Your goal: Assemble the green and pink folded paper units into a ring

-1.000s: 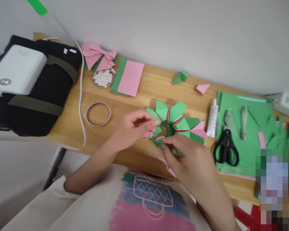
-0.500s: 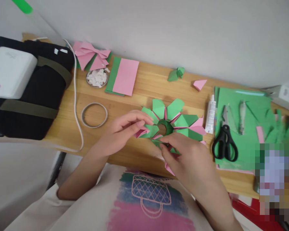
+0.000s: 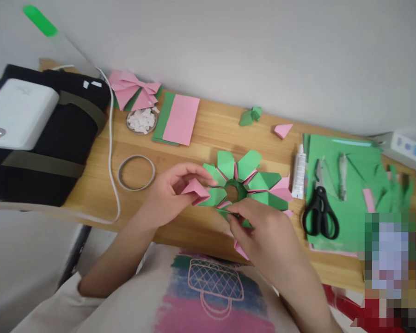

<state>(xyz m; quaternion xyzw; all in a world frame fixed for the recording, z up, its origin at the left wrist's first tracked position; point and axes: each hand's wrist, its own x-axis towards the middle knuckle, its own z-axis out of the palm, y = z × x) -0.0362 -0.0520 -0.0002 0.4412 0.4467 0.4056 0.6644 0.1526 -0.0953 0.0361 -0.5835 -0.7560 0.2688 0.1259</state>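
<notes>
A ring-shaped paper flower (image 3: 248, 163) of folded green and pink pieces lies on the wooden table, with a round opening in its middle. My left hand (image 3: 175, 192) is at its left side, fingers curled round a pink folded petal (image 3: 195, 190) that stands out beside the thumb. Over the ring's near edge, my right hand (image 3: 263, 231) pinches a green folded piece between thumb and index finger. The near right part of the ring is hidden beneath this hand.
Right of the ring lie a glue tube (image 3: 299, 172) and black scissors (image 3: 321, 212) on green paper sheets (image 3: 355, 231). At left are a tape ring (image 3: 136, 173), a dish of white scraps (image 3: 141, 121), stacked paper (image 3: 181, 119), a cable (image 3: 111, 152) and a black bag (image 3: 52, 173).
My left hand has shifted its fingers, and the pink petal now stands up beside the thumb. The right hand keeps its pinch at the near edge. The whole view has tilted slightly upward.
</notes>
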